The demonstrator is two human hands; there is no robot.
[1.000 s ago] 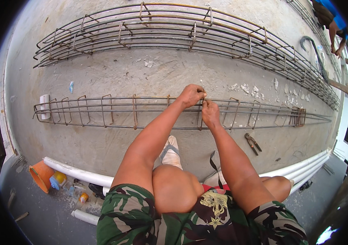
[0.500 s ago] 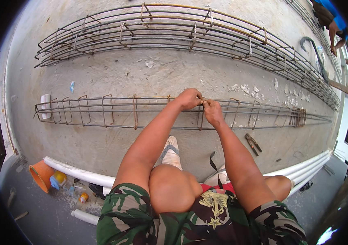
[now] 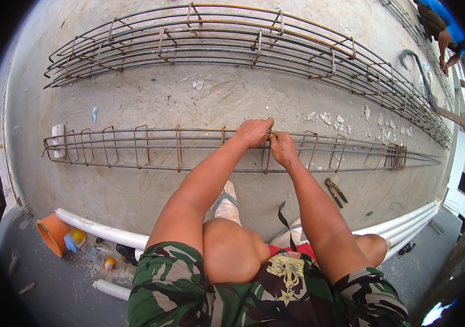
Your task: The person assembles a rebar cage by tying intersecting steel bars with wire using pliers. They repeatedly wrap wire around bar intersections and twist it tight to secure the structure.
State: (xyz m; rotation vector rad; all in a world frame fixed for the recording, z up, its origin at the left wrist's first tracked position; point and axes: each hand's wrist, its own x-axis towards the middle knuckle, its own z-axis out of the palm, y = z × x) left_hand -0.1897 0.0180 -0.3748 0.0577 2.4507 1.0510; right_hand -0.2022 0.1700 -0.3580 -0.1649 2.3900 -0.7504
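In front of me lies a long, narrow rebar cage (image 3: 178, 150) of steel bars and rusty stirrups. Both my hands meet at its far top bar, where a stirrup crosses. My left hand (image 3: 254, 133) is closed, its fingertips pinched just beyond the bar. Close beside it, my right hand (image 3: 283, 149) is closed too, thumb and fingers pressed together at the same joint. Whatever is between the fingers is too small to make out. A pair of pincers (image 3: 330, 185) rests on the concrete to the right, nearer me than the cage.
A larger rebar cage (image 3: 216, 49) stretches across the back. Bunched stirrups (image 3: 396, 157) sit at the cage's right end. White pipes (image 3: 101, 228) run in front, with an orange bucket (image 3: 52, 234) at left. Rubble (image 3: 340, 119) litters the floor. Another person's arm (image 3: 444, 46) shows far right.
My left hand has turned slightly, its fingertips now raised higher above the joint. My right hand has shifted slightly and stays at the same spot on the cage.
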